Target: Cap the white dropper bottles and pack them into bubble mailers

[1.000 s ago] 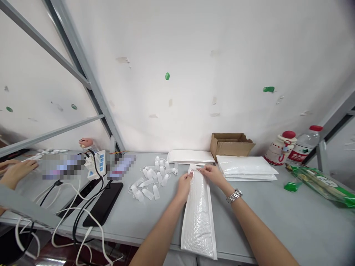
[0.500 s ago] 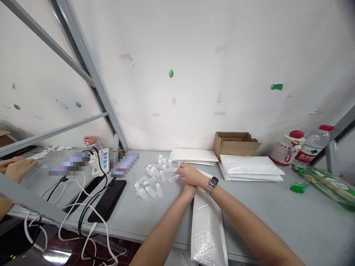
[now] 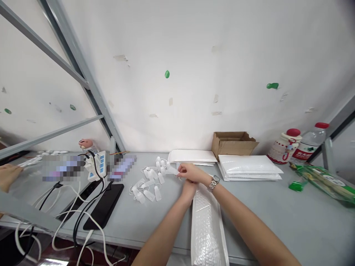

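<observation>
My right hand (image 3: 194,173), with a metal-band watch (image 3: 214,182) on its wrist, pinches a small translucent white plastic tag (image 3: 173,170) at the right side of a pile. Just below it, my left hand (image 3: 189,191) is closed at the upper end of a white bubble mailer (image 3: 206,229), its fingertips partly hidden by the right hand. The mailer lies lengthwise toward me, over the table's front edge. Several similar white tags with thin loops (image 3: 149,183) lie loosely to the left of my hands.
Flat white mailers (image 3: 192,156) and another mailer stack (image 3: 249,166) lie behind, near an open cardboard box (image 3: 235,146). Bottles (image 3: 285,147) and a green food packet (image 3: 327,181) stand right. A black phone (image 3: 105,205), cables and a power strip (image 3: 97,166) lie left, near another person's hand (image 3: 9,176).
My right hand has drawn the plastic tag up slightly from the table, and it now tilts. The left hand stays at the mailer's end. The view has shifted slightly right.
</observation>
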Action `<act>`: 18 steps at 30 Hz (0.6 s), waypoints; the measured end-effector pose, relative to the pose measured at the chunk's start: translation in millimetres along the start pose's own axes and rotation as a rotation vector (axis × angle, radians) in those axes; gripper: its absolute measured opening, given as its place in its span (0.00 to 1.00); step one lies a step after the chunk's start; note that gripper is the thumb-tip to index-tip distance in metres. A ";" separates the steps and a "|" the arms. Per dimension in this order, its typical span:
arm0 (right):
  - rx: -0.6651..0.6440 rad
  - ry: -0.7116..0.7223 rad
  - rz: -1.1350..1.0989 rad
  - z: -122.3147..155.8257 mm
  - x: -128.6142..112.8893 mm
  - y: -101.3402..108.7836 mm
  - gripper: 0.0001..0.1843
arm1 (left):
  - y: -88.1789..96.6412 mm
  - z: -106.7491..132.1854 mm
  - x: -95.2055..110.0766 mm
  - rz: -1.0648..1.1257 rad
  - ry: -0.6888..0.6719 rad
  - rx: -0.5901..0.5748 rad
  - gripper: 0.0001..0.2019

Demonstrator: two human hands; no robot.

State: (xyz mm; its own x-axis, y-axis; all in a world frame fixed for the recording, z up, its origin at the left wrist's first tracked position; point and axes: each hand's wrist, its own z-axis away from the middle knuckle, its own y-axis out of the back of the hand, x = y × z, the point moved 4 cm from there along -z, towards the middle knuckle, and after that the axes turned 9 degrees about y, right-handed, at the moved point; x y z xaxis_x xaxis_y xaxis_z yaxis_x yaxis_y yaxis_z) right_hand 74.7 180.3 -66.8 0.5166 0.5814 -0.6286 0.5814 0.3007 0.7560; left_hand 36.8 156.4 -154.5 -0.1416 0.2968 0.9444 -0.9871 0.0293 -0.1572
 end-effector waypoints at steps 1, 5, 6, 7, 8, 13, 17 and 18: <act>0.059 -0.009 -0.126 6.2 5.1 8.1 0.07 | 0.7 2.3 1.9 0.001 0.010 0.002 0.10; 0.366 -0.061 -0.419 40.2 35.5 47.6 0.14 | 2.5 12.0 8.1 0.058 0.034 -0.010 0.17; 0.421 -0.094 -0.404 50.4 44.1 56.3 0.15 | 2.6 13.5 9.1 0.079 0.041 -0.013 0.19; 0.457 -0.134 -0.383 60.7 52.4 63.7 0.16 | 2.6 14.4 9.9 0.098 0.050 -0.015 0.21; 0.480 -0.173 -0.364 70.6 59.6 69.7 0.17 | 2.6 14.8 10.6 0.115 0.059 -0.014 0.22; 0.438 -0.263 -0.359 103.1 73.5 82.8 0.16 | 4.1 13.7 15.8 0.158 0.077 -0.004 0.24; 0.434 -0.274 -0.437 107.3 67.5 82.2 0.15 | 0.5 16.3 18.8 0.161 0.078 -0.048 0.23; 0.439 -0.268 -0.471 106.4 65.5 80.6 0.15 | -1.0 17.6 18.9 0.162 0.080 -0.062 0.23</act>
State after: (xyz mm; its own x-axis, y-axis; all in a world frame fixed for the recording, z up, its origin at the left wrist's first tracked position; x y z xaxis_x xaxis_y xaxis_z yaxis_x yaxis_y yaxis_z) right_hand 222.3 162.2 -66.5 0.2515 0.2408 -0.9374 0.9528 0.1087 0.2835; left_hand 33.8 145.2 -131.5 -0.2891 0.3775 0.8797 -0.9452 0.0333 -0.3249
